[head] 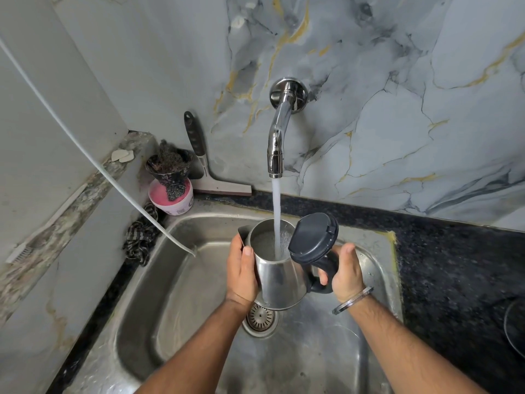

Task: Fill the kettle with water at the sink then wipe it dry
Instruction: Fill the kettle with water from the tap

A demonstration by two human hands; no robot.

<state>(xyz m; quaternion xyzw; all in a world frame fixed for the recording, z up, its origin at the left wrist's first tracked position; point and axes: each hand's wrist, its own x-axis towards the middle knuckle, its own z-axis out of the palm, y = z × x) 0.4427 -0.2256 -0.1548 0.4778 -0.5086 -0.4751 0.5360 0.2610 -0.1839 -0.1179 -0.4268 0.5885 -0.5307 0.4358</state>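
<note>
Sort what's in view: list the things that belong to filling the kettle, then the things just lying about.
In the job: kettle, its open lid, tap, water stream, sink, left hand, right hand.

Lying about: squeegee, pink tub, black cup, striped cloth, white hose.

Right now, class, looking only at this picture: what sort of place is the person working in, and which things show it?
Most likely a home kitchen sink area. A steel sink set in a dark stone counter, a wall tap running into a kettle, and a squeegee beside scrubbing pads point to it.
</note>
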